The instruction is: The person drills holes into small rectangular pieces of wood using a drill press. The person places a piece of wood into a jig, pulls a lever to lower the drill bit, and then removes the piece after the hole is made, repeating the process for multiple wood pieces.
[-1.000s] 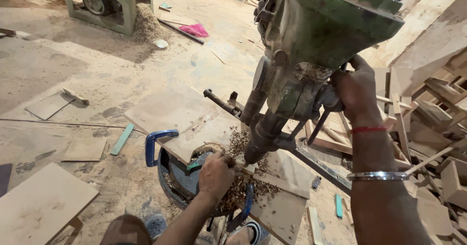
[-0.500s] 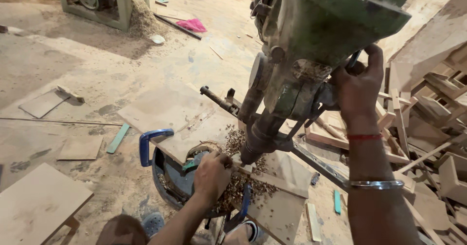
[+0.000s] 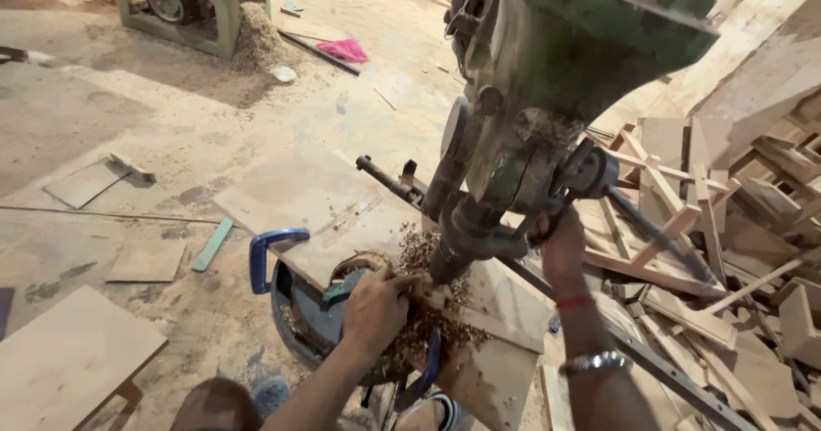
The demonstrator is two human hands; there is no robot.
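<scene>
A big green drill press [image 3: 556,80] fills the upper middle of the head view, its spindle [image 3: 457,243] pointing down at a small wooden piece [image 3: 428,292] on a board [image 3: 505,311] covered in wood shavings. My left hand [image 3: 376,311] is closed on that wooden piece under the spindle. My right hand [image 3: 560,243] grips the press's feed lever [image 3: 658,234], a red thread and a metal bangle on its wrist. A blue clamp [image 3: 261,256] holds the board's left side over the round dark machine table [image 3: 299,311].
Boards and offcuts lie on the dusty floor at left [image 3: 77,363]. A heap of wooden scraps [image 3: 735,226] sits at right. A green machine with sawdust [image 3: 188,12] and a pink cloth [image 3: 342,50] are at the back. My feet [image 3: 436,410] stand below.
My right hand has swung down with the feed lever, from high beside the machine head to lower near the spindle. My left hand stays on the wooden piece.
</scene>
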